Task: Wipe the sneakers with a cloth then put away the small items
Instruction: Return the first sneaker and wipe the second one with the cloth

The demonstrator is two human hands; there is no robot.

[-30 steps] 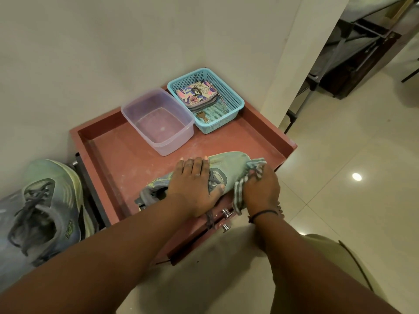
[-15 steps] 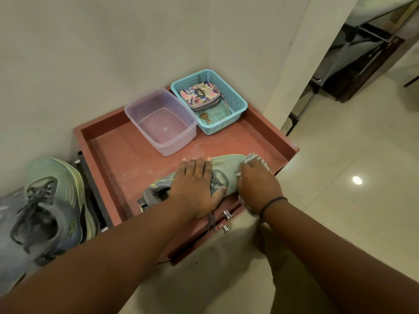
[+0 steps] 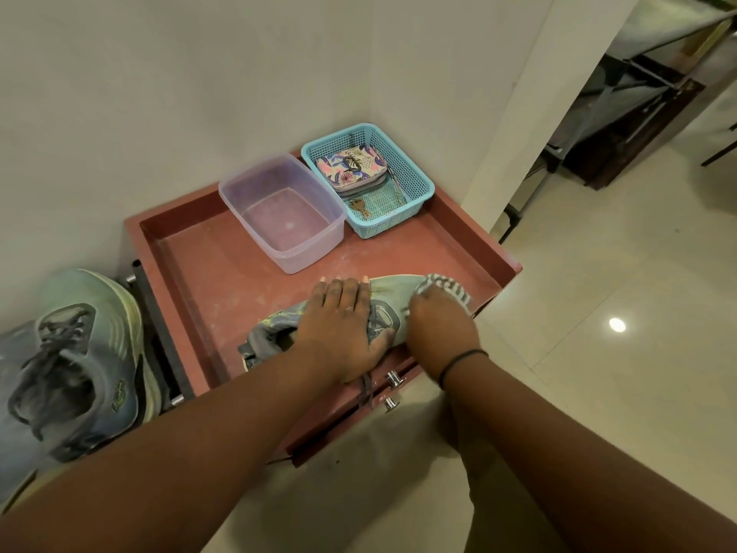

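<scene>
Sneaker on its side at front edge of red cabinet top, pinned under L hand, fingers flat and together as before; R hand, curled around striped cloth, now up over toe vs. 1 s ago beside it. 2nd sneaker left of cabinet; pouch + keys in blue basket, beside clear tub; all unmoved.

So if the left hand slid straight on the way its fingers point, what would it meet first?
Probably the clear plastic tub: the left hand lies flat on the sneaker, fingers aimed across bare tray toward it. Depth is unclear.
</scene>
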